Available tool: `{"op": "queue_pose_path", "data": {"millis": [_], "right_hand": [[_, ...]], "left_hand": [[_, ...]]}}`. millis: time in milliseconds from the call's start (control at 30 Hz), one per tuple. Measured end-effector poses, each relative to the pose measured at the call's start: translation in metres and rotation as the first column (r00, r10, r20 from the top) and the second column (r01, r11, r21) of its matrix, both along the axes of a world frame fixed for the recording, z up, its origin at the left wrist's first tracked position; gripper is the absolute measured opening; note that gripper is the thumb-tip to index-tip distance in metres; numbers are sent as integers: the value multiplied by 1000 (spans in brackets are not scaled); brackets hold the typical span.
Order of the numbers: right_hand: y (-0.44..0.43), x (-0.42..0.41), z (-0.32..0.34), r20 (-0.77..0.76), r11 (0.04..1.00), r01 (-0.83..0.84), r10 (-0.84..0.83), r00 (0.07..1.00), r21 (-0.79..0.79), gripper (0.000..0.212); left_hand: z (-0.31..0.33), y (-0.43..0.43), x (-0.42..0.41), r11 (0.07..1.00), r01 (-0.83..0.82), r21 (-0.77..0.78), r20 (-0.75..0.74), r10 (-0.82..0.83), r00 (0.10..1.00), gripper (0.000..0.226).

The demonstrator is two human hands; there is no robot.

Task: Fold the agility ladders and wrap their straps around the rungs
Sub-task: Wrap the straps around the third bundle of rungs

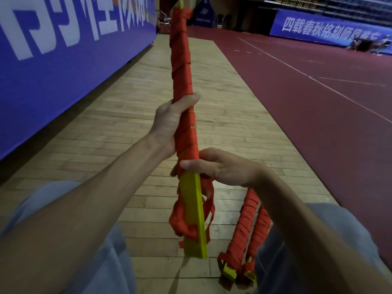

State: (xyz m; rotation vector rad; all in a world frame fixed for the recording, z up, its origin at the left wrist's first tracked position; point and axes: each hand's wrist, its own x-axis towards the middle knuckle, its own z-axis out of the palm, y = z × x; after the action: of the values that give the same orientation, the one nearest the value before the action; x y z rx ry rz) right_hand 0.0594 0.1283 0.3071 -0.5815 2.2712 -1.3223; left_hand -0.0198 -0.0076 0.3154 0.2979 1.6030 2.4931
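Knees point(118, 268) in pale blue trousers fill the bottom edge; the person looks seated on the wooden floor point(127, 128). Both forearms reach forward to one folded ladder point(187, 132), held near upright and tilted slightly away, between the knees and clear of the floor.

Left hand point(169, 124): fingers curled round the wrapped middle, thumb lying up along the red strap point(182, 66).
Right hand point(224, 166): just below the left, thumb across the front at the bottom edge of the wrap, fingers round the back. My read is that it's clamping the last turn. The fingertips behind are hidden.

Status on this one:
- Rungs point(193, 211) are stacked flat, so folding is done.
- Strap is spiralled from the top tip down to the right hand, which covers most of the length.
- Lower section is bare yellow, with loose strap point(180, 221) hanging round it in tangled loops.

Two finished bundles point(244, 225) lie on the floor beside the right knee. They sit side by side and touching, wrapped end to end with only the yellow tips showing.

Left to do, as I judge it: wind the slack down the bare section, secure the end, and set it with the others. Can't tell if more ladders wait out of view.
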Motion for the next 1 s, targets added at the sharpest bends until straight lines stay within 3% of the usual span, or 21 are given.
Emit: {"op": "queue_pose_path", "data": {"millis": [167, 233, 333, 500, 600, 700, 800, 867, 1000], "right_hand": [[9, -4, 1, 56, 997, -35, 39, 998, -67, 56], [12, -4, 2, 30, 999, -2, 3, 1000, -55, 52], [9, -4, 0, -48, 997, 67, -65, 997, 41, 39], [1, -7, -8, -286, 933, 282, -215, 934, 222, 44], [-9, -8, -11, -431, 899, 323, -175, 885, 298, 51], [-18, -7, -16, -472, 852, 362, -159, 867, 378, 61], [-21, -5, -17, -525, 780, 456, -195, 829, 430, 56], [-22, -4, -16, -548, 744, 504, -224, 806, 438, 57], [-16, -7, -19, -538, 789, 534, -320, 779, 304, 55]], "left_hand": [[3, 0, 5, 967, 90, 240, 65, -108, 992, 20], [5, 0, 7, 986, 42, 161, 58, -52, 997, 22], [0, 2, 7, 982, -172, -70, -9, 172, 985, 23], [-1, 1, 2, 931, -344, -125, -155, 324, 933, 25], [-2, -2, -4, 878, -452, -158, -227, 413, 882, 25], [-3, -2, -5, 839, -516, -170, -210, 481, 851, 17], [-3, 1, -5, 890, -444, -105, -72, 439, 896, 4], [-2, 2, -2, 932, -360, -54, -6, 360, 933, 17], [2, 4, 5, 974, -224, 31, 17, 223, 975, 22]]}}
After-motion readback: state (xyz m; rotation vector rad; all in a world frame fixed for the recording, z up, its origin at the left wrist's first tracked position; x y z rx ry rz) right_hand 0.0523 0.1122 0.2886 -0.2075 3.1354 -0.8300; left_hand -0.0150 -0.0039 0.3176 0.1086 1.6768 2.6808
